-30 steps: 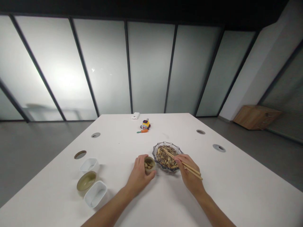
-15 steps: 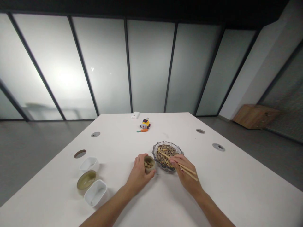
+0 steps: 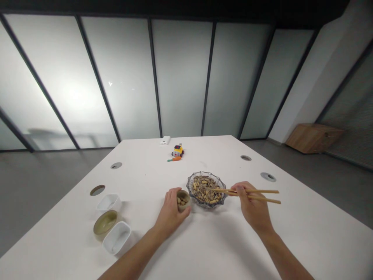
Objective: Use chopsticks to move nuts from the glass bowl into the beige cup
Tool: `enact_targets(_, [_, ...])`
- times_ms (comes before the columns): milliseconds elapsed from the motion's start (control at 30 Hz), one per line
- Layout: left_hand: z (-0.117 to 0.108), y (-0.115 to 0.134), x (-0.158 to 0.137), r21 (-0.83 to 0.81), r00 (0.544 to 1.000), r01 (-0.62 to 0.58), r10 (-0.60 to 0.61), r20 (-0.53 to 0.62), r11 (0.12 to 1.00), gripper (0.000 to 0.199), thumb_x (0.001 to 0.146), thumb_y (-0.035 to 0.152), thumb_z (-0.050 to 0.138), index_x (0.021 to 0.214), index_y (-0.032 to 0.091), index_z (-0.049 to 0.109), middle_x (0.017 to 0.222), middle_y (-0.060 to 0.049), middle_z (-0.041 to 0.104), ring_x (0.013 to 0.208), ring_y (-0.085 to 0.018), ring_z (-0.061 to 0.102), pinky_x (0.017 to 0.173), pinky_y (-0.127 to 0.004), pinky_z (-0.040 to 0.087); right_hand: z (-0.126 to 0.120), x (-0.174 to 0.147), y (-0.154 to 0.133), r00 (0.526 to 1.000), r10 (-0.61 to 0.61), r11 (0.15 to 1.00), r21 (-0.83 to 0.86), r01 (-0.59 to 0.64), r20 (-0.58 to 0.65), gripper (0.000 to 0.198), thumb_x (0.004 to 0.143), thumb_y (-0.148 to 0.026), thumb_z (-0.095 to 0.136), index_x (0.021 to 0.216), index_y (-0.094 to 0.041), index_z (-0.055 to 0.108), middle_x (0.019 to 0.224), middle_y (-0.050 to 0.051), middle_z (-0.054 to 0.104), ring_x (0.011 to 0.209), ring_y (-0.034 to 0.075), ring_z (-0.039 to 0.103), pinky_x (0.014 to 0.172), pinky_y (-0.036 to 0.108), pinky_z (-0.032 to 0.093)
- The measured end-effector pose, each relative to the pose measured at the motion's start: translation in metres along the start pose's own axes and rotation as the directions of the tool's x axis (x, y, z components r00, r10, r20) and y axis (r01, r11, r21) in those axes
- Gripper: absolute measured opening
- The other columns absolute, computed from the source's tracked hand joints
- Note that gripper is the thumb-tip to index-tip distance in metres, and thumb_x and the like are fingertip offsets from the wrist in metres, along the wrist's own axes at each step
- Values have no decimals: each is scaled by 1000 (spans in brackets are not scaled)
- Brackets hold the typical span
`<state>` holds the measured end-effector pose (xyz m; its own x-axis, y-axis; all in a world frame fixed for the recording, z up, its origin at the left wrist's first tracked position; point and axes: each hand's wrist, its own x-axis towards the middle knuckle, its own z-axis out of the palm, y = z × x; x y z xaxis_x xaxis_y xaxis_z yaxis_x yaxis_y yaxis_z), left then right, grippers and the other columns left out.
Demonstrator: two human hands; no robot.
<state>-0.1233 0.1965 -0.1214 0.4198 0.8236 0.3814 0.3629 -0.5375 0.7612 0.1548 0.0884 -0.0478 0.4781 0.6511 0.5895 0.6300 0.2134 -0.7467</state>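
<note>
My left hand (image 3: 172, 210) curls round a small olive cup (image 3: 187, 205) on the table, fingers on its far side and thumb on the near side. Several pale nuts (image 3: 182, 200) lie in the cup. Just right of it stands a clear scalloped glass bowl (image 3: 201, 205), filled with striped sunflower seeds (image 3: 203, 182) and some yellowish pieces among them. My right hand (image 3: 253, 206) grips a pair of wooden chopsticks (image 3: 262, 191), held almost level. Their tips reach over the seeds; whether they pinch anything cannot be made out.
At the left are two white dishes (image 3: 117, 238) and an olive bowl (image 3: 105, 222). Farther back on the white table (image 3: 163, 175) lie a yellow toy vehicle (image 3: 178, 150), an orange toy screwdriver (image 3: 176, 159) and a white device (image 3: 165, 140). Round holes pierce the tabletop along both sides.
My right hand has shifted right, and the chopsticks have swung from slanting down to nearly level, tips still over the bowl. My left hand keeps its place at the cup.
</note>
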Motion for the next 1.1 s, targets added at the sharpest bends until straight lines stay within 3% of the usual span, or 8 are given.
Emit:
enact_targets(267, [1,-1,0,10,1000,-19,19,-2,1000,58,86,29,82,140,25,61,134,-13,70,127,-33,67,117,-54,57,-9,2,-6,992,89,995,29,-91,85,74,99,-93,51,75,-26,71,66,6,75,65,26,79,60,34,62])
enact_targets(767, [3,-4,0,25,1000,-16,16,-9,1000,59,87,31,83,141,24,60,135,-13,69,127,-32,68,116,-53,57,-4,-2,-2,966,116,988,70,-135,230,67,96,-88,62,76,-25,75,77,8,80,69,29,82,63,38,67])
enact_targets(1100, [4,-7,0,22,999,-32,32,-19,999,59,86,29,82,141,24,60,135,-13,70,127,-32,68,116,-53,57,-6,3,2,969,189,973,105,-207,160,62,92,-86,68,76,-26,76,76,8,82,70,31,83,61,37,67])
